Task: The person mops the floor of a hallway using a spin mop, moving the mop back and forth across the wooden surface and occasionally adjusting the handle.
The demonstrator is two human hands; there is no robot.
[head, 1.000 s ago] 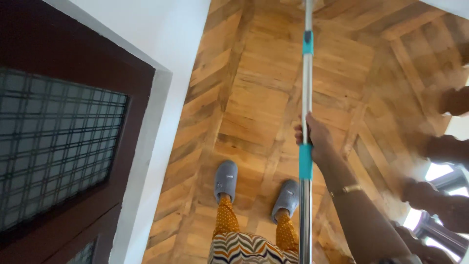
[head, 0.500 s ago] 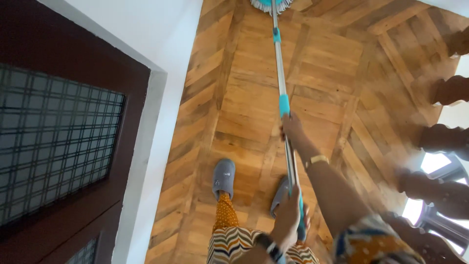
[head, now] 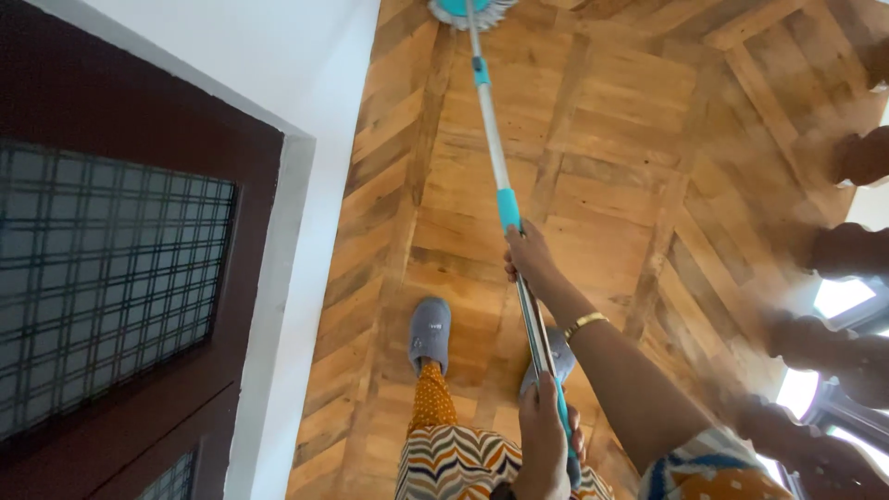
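Observation:
My right hand [head: 530, 261] grips a silver mop pole [head: 491, 139] just below its teal collar, a gold bangle on the wrist. Lower down, close to my body, my left hand [head: 542, 443] is wrapped around the pole's teal end grip. The pole slants up and left to a teal and white mop head [head: 460, 9], which rests on the wooden plank floor [head: 611, 176] at the top edge of the view. My feet in grey slippers [head: 430, 333] stand under the pole; the right slipper is partly hidden behind it.
A white wall [head: 278, 83] and a dark brown door with wired glass [head: 102, 278] run along the left. Dark turned balusters of a railing [head: 857, 250] line the right side, with bright light behind them.
The pole has tilted from upright to slanting left, and the mop head has come into view at the top. My left hand has appeared and taken the pole's lower end.

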